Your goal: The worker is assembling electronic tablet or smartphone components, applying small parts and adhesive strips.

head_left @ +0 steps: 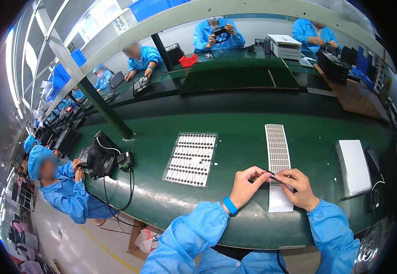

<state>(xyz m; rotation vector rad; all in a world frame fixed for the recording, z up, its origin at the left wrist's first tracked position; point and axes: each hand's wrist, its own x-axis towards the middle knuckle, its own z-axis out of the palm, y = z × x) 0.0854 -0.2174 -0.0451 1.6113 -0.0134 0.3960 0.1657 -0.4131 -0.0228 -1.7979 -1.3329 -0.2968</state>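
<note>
Left hand (pixel 245 185), blue wristband (pixel 229 205) at the wrist, fingers pinched together on a small dark part (pixel 270 173) held over the near end of the strip. Too small to tell what the part is.

Further left on the green bench (pixel 235 128): a co-worker in blue coat and cap (pixel 54 182) leans at a black device (pixel 99 160) with cables hanging over the bench edge. Just right of that, a flat tray of small dark pieces (pixel 191 159) in rows, lying well apart from the hands.

Centre: long white gridded strip (pixel 278 157) runs away from the person; its near end is blank white and lies under both hands.

Right hand (pixel 299 187), fingers curled, fingertips meeting the left hand's at the dark part, thumb and forefinger closed on it. Heel of the hand rests on the strip's blank end.

Right of the hands: a pale grey box (pixel 353 166) lying flat, near the bench edge, apart from the strip.

Far side: more people in blue coats seated at a second bench.
</note>
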